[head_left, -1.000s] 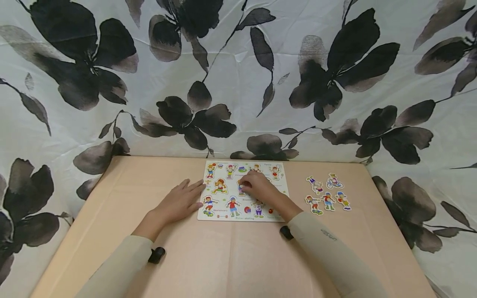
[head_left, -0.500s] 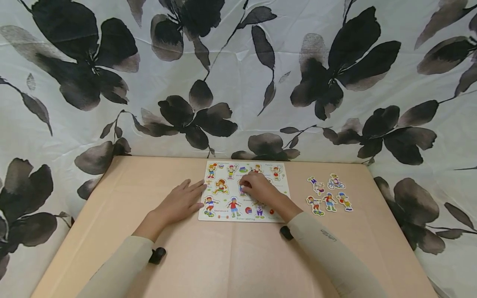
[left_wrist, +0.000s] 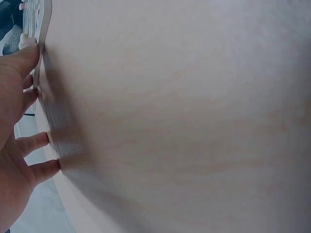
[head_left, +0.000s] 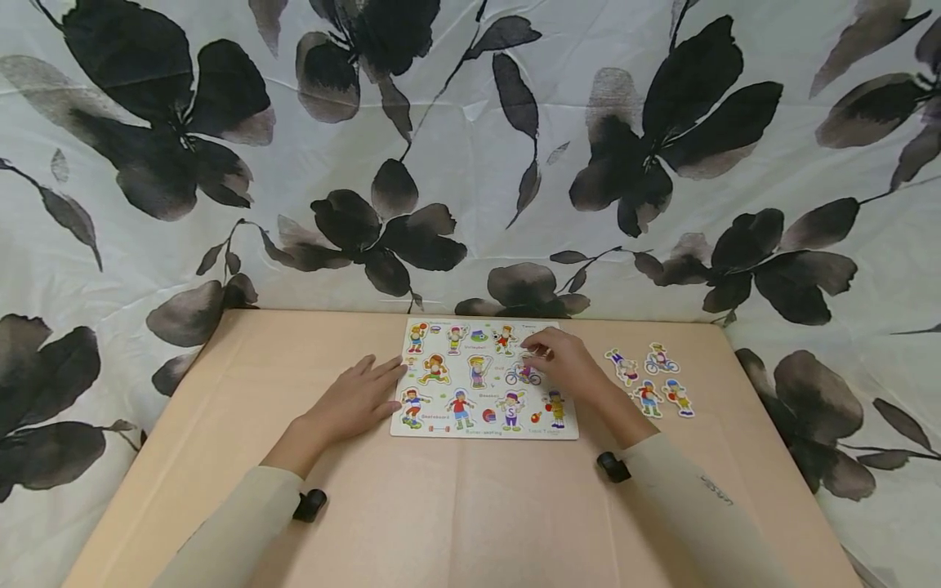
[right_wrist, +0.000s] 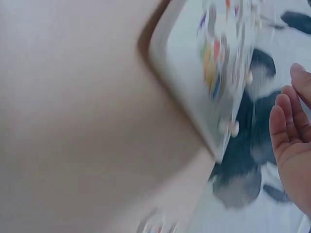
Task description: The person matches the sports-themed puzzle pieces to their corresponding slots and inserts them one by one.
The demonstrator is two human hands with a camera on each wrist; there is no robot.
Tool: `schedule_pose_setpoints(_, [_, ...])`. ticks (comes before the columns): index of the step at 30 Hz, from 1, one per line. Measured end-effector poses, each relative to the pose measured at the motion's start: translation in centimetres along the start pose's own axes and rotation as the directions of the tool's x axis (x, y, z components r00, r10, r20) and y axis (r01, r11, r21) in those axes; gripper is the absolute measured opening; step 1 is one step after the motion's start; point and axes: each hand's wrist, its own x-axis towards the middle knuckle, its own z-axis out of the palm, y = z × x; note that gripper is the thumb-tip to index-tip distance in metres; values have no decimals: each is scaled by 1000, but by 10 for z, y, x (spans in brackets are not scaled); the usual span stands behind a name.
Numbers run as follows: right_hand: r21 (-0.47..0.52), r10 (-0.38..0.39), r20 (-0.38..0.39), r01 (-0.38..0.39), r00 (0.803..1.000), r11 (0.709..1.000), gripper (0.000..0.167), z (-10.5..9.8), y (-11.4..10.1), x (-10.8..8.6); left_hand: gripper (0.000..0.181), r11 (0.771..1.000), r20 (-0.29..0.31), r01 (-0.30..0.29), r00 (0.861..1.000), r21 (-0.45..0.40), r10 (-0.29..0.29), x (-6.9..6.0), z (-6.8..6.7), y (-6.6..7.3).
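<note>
While the left hand (head_left: 358, 395) lies spread at the left edge of the picture board (head_left: 456, 380), thumb and some fingers touching its rim, the right hand (head_left: 566, 359) hovers over the far right part, fingers loosely bent, thumb near them, not gripping. Board sits at the far middle of the table (head_left: 456, 514). Readable print: "Skateboard" by the skateboarder figure (head_left: 412, 407), "Roller skating" along the near edge; other captions too small to read. Loose figure pieces (head_left: 676, 398) lie right of the board. Right sleeve (head_left: 698, 514) carries dark lettering, illegible.
</note>
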Motion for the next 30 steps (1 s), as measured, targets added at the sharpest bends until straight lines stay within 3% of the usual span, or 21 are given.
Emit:
schedule_pose_setpoints(9, [9,61,-134,-60,989,998,27,-39,41,-28,66,1000,-8,-17,1000,10,17,2,1,-2])
schedule_pose_setpoints(16, [-68,69,-181,-83,981,994,24,-61,79,-48,66,1000,-3,-8,1000,11,8,4,1,-1])
schedule_pose_setpoints(24, [-100,124,-183,-144,975,985,28,-82,117,-68,66,1000,-8,3,1000,3,-3,5,1,2])
schedule_pose_setpoints(30, [-128,146,-222,-178,964,976,27,-94,135,-71,66,1000,-4,15,1000,2,-15,5,0,3])
